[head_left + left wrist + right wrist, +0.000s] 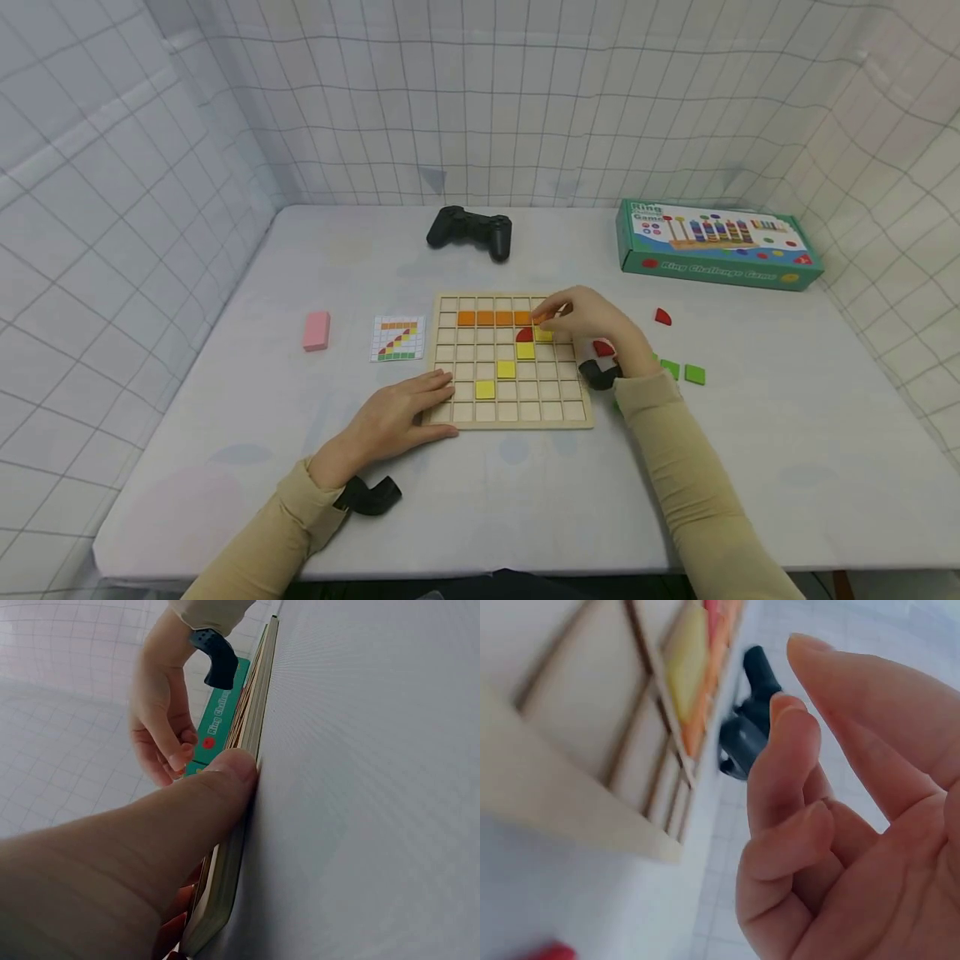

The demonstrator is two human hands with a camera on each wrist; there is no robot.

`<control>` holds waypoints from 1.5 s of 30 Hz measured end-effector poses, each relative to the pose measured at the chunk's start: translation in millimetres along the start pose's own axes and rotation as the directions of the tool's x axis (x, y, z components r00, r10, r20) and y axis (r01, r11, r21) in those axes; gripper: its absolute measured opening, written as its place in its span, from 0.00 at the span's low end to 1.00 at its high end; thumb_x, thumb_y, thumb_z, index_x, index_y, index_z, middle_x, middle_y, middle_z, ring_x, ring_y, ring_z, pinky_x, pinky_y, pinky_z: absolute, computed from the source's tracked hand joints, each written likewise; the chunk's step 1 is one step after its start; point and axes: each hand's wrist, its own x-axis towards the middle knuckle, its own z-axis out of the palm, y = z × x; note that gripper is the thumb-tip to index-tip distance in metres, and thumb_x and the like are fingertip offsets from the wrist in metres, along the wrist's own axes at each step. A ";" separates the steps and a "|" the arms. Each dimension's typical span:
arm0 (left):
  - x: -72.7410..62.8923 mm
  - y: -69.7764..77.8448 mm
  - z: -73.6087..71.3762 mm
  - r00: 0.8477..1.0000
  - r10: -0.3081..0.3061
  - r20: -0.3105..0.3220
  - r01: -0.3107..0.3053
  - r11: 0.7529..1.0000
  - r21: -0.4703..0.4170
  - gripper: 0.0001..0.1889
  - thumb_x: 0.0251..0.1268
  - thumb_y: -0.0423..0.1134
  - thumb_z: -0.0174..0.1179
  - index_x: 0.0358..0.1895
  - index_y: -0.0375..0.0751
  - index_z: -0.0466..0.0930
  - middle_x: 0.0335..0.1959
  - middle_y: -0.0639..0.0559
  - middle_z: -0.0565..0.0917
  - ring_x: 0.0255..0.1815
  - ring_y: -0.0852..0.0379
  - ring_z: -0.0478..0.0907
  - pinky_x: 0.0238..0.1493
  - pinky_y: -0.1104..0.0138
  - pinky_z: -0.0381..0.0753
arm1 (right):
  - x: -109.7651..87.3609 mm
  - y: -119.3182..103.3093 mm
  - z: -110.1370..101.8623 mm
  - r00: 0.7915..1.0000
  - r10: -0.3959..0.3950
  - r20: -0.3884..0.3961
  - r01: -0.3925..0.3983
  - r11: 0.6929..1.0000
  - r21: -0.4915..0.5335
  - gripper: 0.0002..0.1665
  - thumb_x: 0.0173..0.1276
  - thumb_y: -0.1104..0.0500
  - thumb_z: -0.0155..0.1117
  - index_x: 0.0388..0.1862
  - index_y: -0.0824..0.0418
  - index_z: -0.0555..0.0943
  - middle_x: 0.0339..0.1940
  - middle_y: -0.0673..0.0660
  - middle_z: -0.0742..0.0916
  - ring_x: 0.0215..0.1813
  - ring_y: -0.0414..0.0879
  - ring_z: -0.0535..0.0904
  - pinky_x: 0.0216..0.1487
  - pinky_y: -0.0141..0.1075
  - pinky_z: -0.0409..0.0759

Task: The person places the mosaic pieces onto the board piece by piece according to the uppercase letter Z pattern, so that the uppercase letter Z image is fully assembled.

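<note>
A wooden grid board (517, 425) lies on the table before me. My left hand (393, 417) rests at its lower left corner, fairly straight fingers over the left edge and thumb (232, 769) against the front edge. Over the board's upper right part hovers my right hand (588, 321); its thumb and bent index finger (787, 742) stand apart with nothing visible between them. Beneath it is a yellow square tile (543, 336). Several orange tiles (485, 318) form a row, more yellow tiles (506, 369) run diagonally, and a red quarter-circle piece (524, 334) sits above one.
A pattern card (397, 339) and a pink block (317, 331) lie left of the board. A black game controller (470, 232) is behind it, a green game box (716, 243) back right. Loose green tiles (694, 374) and red quarter-circles (663, 317) lie to the right.
</note>
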 end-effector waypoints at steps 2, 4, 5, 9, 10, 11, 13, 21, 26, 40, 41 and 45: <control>0.3 0.0 0.0 1.000 0.001 0.001 -0.001 1.000 0.001 0.33 0.56 0.57 0.64 0.58 0.36 0.76 0.62 0.43 0.73 0.66 0.49 0.66 0.64 0.57 0.67 | -7.4 1.2 -9.9 1.000 -0.025 -0.013 0.025 1.000 0.017 0.16 0.64 0.57 0.64 0.50 0.58 0.83 0.46 0.56 0.84 0.39 0.50 0.75 0.39 0.39 0.75; 0.5 -0.2 -0.1 1.000 -0.001 0.004 0.001 1.000 0.002 0.33 0.56 0.57 0.63 0.59 0.36 0.76 0.63 0.43 0.73 0.66 0.50 0.66 0.64 0.57 0.67 | -14.7 3.0 -19.9 0.999 -0.043 -0.028 0.043 0.999 0.024 0.18 0.64 0.56 0.64 0.52 0.59 0.82 0.45 0.56 0.84 0.40 0.50 0.76 0.41 0.39 0.75; 0.5 -0.3 -0.1 1.000 -0.003 0.006 0.003 1.000 0.004 0.33 0.56 0.58 0.63 0.59 0.36 0.76 0.63 0.44 0.73 0.66 0.50 0.66 0.64 0.57 0.67 | -18.3 4.6 -24.5 0.998 -0.045 -0.036 0.046 0.999 0.027 0.19 0.64 0.56 0.64 0.53 0.59 0.82 0.44 0.56 0.84 0.40 0.50 0.77 0.41 0.40 0.75; 0.4 -0.4 -0.3 1.000 -0.007 0.006 0.007 1.000 0.006 0.33 0.56 0.58 0.63 0.58 0.36 0.76 0.63 0.44 0.73 0.66 0.50 0.66 0.64 0.57 0.67 | -30.7 12.3 -39.9 0.998 -0.035 -0.059 0.037 0.999 0.034 0.22 0.64 0.52 0.65 0.56 0.58 0.80 0.45 0.54 0.84 0.43 0.48 0.78 0.44 0.40 0.76; 0.3 -0.4 -0.4 1.000 -0.007 0.005 0.007 1.000 0.006 0.33 0.56 0.58 0.64 0.58 0.36 0.77 0.63 0.44 0.73 0.66 0.50 0.66 0.63 0.57 0.68 | -33.7 14.5 -43.1 0.997 -0.028 -0.069 0.031 0.998 0.046 0.23 0.64 0.52 0.65 0.56 0.58 0.80 0.45 0.54 0.84 0.44 0.48 0.78 0.45 0.40 0.76; 0.3 -0.4 -0.4 1.000 -0.006 0.003 0.006 1.000 0.006 0.33 0.56 0.57 0.64 0.58 0.36 0.77 0.63 0.44 0.73 0.66 0.50 0.66 0.63 0.57 0.68 | -36.4 17.3 -46.1 0.997 -0.023 -0.079 0.028 0.997 0.066 0.23 0.64 0.52 0.65 0.56 0.58 0.79 0.45 0.54 0.83 0.44 0.47 0.78 0.46 0.41 0.76; 0.3 -0.4 -0.5 1.000 -0.003 0.001 0.003 1.000 0.005 0.33 0.56 0.57 0.64 0.58 0.36 0.77 0.62 0.44 0.73 0.66 0.49 0.66 0.63 0.57 0.68 | -42.1 22.4 -51.8 0.994 -0.009 -0.107 0.020 0.994 0.105 0.23 0.65 0.52 0.65 0.57 0.58 0.79 0.45 0.55 0.83 0.44 0.48 0.78 0.47 0.42 0.76; 0.8 -0.6 -0.7 1.000 -0.004 0.011 0.004 1.000 0.006 0.33 0.56 0.57 0.64 0.58 0.35 0.76 0.62 0.43 0.73 0.66 0.49 0.66 0.64 0.56 0.67 | -64.8 40.7 -69.9 0.961 0.115 -0.253 -0.063 0.977 0.204 0.26 0.63 0.47 0.66 0.57 0.56 0.78 0.46 0.55 0.81 0.47 0.45 0.76 0.49 0.42 0.74; 0.6 -1.0 0.0 1.000 -0.007 0.011 0.007 1.000 0.000 0.33 0.56 0.57 0.64 0.58 0.36 0.76 0.63 0.44 0.72 0.66 0.49 0.66 0.64 0.56 0.67 | -70.9 53.5 -75.8 0.943 0.171 -0.285 -0.104 0.966 0.235 0.29 0.63 0.46 0.65 0.59 0.58 0.76 0.51 0.56 0.80 0.50 0.45 0.74 0.53 0.48 0.71; 0.2 -1.8 1.4 1.000 -0.007 0.008 0.007 1.000 0.001 0.33 0.57 0.58 0.63 0.59 0.36 0.76 0.63 0.44 0.72 0.66 0.49 0.65 0.64 0.56 0.67 | -74.7 81.0 -76.7 0.907 0.309 -0.287 -0.222 0.929 0.297 0.35 0.66 0.43 0.61 0.64 0.63 0.70 0.59 0.63 0.75 0.57 0.54 0.69 0.65 0.55 0.63; 0.1 -1.9 1.4 1.000 -0.007 0.007 0.007 1.000 0.000 0.33 0.57 0.58 0.63 0.59 0.37 0.76 0.63 0.44 0.72 0.66 0.50 0.65 0.64 0.56 0.67 | -74.6 82.9 -76.4 0.904 0.320 -0.285 -0.232 0.925 0.301 0.35 0.66 0.43 0.60 0.65 0.63 0.69 0.60 0.63 0.75 0.58 0.54 0.68 0.65 0.55 0.63; -0.1 -2.2 1.8 1.000 -0.003 0.000 0.003 1.000 -0.002 0.33 0.56 0.58 0.63 0.58 0.37 0.77 0.63 0.44 0.72 0.66 0.50 0.65 0.64 0.57 0.67 | -73.9 91.2 -74.6 0.889 0.353 -0.292 -0.261 0.914 0.311 0.36 0.67 0.42 0.59 0.65 0.63 0.69 0.61 0.65 0.74 0.59 0.55 0.67 0.65 0.54 0.63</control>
